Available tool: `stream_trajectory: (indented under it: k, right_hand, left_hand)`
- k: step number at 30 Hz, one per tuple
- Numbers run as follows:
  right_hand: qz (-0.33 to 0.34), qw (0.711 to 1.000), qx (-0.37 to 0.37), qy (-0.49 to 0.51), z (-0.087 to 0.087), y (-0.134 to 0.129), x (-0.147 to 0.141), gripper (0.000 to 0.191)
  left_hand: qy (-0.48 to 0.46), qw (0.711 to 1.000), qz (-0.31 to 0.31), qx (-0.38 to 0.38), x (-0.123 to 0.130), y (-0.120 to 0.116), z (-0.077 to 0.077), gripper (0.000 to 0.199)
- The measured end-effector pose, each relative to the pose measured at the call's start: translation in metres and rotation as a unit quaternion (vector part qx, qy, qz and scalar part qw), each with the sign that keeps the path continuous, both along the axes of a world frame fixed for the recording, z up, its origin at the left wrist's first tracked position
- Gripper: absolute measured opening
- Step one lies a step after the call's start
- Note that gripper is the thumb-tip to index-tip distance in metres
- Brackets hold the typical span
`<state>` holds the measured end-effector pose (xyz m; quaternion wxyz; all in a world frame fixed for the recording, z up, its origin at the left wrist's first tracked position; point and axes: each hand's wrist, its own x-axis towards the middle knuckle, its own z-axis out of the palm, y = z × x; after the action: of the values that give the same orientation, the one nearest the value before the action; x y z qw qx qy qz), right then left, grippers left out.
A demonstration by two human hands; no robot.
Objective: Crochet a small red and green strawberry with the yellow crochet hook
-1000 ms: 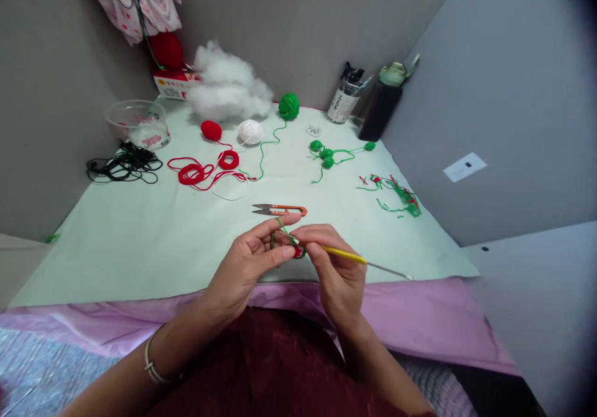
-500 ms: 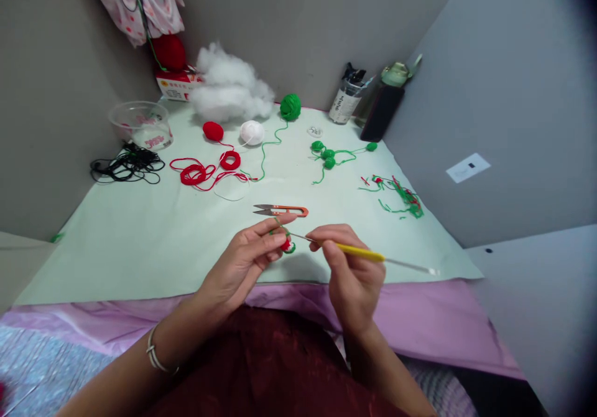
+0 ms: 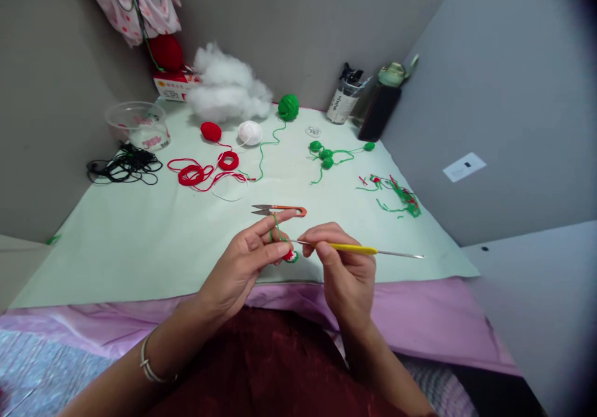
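Note:
Between its thumb and fingers, my left hand [image 3: 237,264] pinches a small crocheted piece [image 3: 291,256] in red, white and green. Green yarn [image 3: 276,221] loops round my left index finger, which is stretched out. My right hand [image 3: 347,274] grips a crochet hook [image 3: 354,249] by its yellow handle. The hook's thin metal tip meets the green yarn just above the piece; the exact stitch is too small to tell. Orange-handled thread snips [image 3: 280,210] lie on the table right behind my left fingertips.
On the pale green tabletop [image 3: 140,236] lie red yarn rings [image 3: 191,174], a white ball [image 3: 250,132], a green ball [image 3: 288,107], green crocheted pieces [image 3: 326,154], yarn scraps [image 3: 405,199] and black cord [image 3: 125,165]. White stuffing [image 3: 224,87] and a clear tub [image 3: 140,127] stand behind.
My right hand has shifted slightly left, and the hook now lies more level. The crocheted piece sits a little lower, with the yarn loop on my left finger more visible.

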<state>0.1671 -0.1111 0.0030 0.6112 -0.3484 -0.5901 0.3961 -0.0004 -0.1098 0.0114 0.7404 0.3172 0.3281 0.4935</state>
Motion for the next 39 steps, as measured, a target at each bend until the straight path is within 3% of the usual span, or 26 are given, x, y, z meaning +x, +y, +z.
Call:
stream_trajectory:
  k: [7,13,19,22,25,27,29,30,33,36,39]
  right_hand:
    - [-0.014,0.998,0.031,-0.047,-0.003,-0.001,-0.003,0.018]
    - [-0.044,0.998,0.035,-0.005,-0.004,-0.001,0.0,0.02]
    - [-0.021,0.997,-0.042,0.061,0.002,0.002,0.009,0.016]
    - [-0.011,0.994,-0.067,0.08,0.003,0.002,0.007,0.017]
    - [-0.052,0.997,0.01,-0.047,-0.006,-0.003,-0.001,0.017]
    - [-0.111,0.972,0.122,-0.17,-0.015,-0.008,-0.007,0.025]
    - [-0.153,0.941,0.2,-0.225,-0.02,-0.01,-0.008,0.033]
    - [-0.153,0.942,0.2,-0.223,-0.02,-0.009,-0.006,0.033]
    - [-0.139,0.979,0.11,-0.098,-0.008,-0.004,0.004,0.022]
    - [-0.124,0.989,0.035,0.068,0.007,0.001,0.012,0.021]
    - [-0.067,0.995,0.013,0.074,0.01,0.0,0.01,0.018]
  left_hand:
    - [-0.022,0.999,-0.009,-0.021,0.003,0.0,-0.003,0.046]
    - [-0.041,0.998,-0.025,-0.042,-0.001,0.0,-0.004,0.042]
    - [-0.026,0.998,-0.025,-0.043,-0.003,0.001,-0.005,0.036]
    - [0.012,1.0,0.003,-0.002,0.002,-0.002,-0.006,0.037]
    - [0.06,0.995,0.067,0.05,0.011,-0.007,-0.009,0.052]
    - [0.057,0.993,0.089,0.049,0.016,-0.01,-0.011,0.06]
    - [0.015,0.997,0.074,0.016,0.017,-0.01,-0.012,0.061]
    - [-0.012,0.998,0.058,-0.006,0.016,-0.009,-0.011,0.059]
    - [-0.067,0.995,0.036,-0.063,0.005,-0.002,-0.007,0.052]
    - [-0.06,0.994,0.063,-0.068,-0.005,0.002,-0.004,0.049]
    - [-0.038,0.997,0.056,-0.037,-0.005,0.0,-0.001,0.044]
